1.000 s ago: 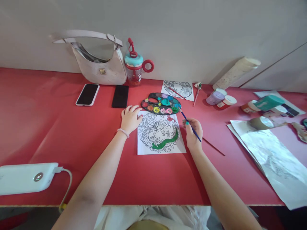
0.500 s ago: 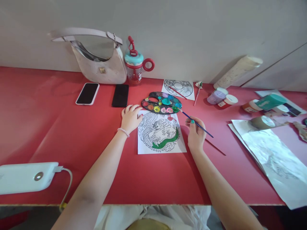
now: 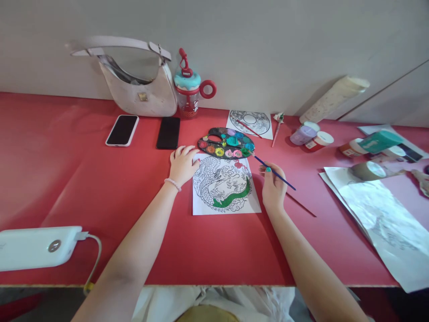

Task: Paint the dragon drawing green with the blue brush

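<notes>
The left hand (image 3: 183,165) lies palm down with its fingers spread, gripping nothing; its thumb rests at the upper left edge of the dragon drawing (image 3: 231,181), and the other fingers reach onto the red counter (image 3: 100,188). A beaded bracelet (image 3: 173,184) circles that wrist. The right hand (image 3: 274,188) grasps a blue paintbrush (image 3: 276,175) between thumb and fingers, the brush slanting so that its bristles come to the right end of the paint palette (image 3: 214,131), beside the green dab; whether they touch the paint cannot be told.

The dragon drawing lies flat between the hands, just below the palette. A band along the dragon's body is painted green, and a small patch near the sheet's upper right is red; most of the rest is black line on white.

A dark red brush (image 3: 303,206) lies on the counter, partly behind the right hand. Beyond the palette, a circular line drawing (image 3: 250,119) has a red brush (image 3: 250,129) lying across it. To the right stand a lavender paint jar (image 3: 304,133) and a red-labelled jar (image 3: 319,141). At the back left, a pale handbag (image 3: 137,100) stands beside a red-handled cup (image 3: 187,96), with a white-edged phone (image 3: 122,130) and a black phone (image 3: 168,133) in front.
</notes>
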Action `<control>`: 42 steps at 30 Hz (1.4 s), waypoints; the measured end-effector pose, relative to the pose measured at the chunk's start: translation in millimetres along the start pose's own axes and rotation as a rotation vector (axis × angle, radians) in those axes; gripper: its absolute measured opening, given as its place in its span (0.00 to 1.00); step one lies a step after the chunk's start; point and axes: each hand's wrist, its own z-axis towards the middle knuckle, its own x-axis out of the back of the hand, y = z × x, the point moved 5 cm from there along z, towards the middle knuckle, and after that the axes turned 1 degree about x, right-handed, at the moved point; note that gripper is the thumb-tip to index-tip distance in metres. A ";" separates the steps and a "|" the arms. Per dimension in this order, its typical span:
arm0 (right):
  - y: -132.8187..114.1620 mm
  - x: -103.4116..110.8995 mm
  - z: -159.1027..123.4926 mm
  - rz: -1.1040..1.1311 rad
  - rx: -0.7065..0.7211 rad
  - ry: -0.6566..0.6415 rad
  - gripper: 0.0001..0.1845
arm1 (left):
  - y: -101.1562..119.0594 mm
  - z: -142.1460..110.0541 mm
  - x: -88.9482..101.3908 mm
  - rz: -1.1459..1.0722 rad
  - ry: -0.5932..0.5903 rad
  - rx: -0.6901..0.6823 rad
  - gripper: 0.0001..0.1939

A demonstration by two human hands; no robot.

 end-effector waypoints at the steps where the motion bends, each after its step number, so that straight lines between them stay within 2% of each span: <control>1: 0.2 -0.2 0.1 0.000 0.003 -0.003 0.13 | 0.1 0.0 0.1 0.000 -0.001 -0.001 0.18; 17: -0.9 -3.1 1.2 0.001 0.003 -0.039 0.13 | 1.0 -0.4 1.7 -0.003 -0.016 0.002 0.17; 25: -2.8 1.6 -1.3 0.048 -0.011 0.035 0.11 | 0.9 -0.5 1.2 -0.006 0.010 -0.008 0.17; 30: -4.0 4.9 -1.3 0.223 -0.015 0.094 0.10 | -0.2 -0.4 0.4 -0.007 0.003 -0.002 0.18; 34: -5.2 5.7 -5.1 0.331 -0.093 0.114 0.07 | -0.7 -0.2 0.0 -0.006 0.003 0.000 0.18; 36: -8.1 5.9 -10.3 0.262 -0.118 0.100 0.10 | -0.7 0.0 -0.1 -0.003 0.004 -0.001 0.17; 39: -16.3 6.4 -19.8 0.200 -0.081 0.042 0.11 | -0.5 0.4 0.2 -0.006 0.003 -0.002 0.17; 42: -24.4 2.1 -30.0 0.215 -0.054 -0.170 0.04 | -0.3 0.8 0.7 -0.010 -0.002 0.003 0.17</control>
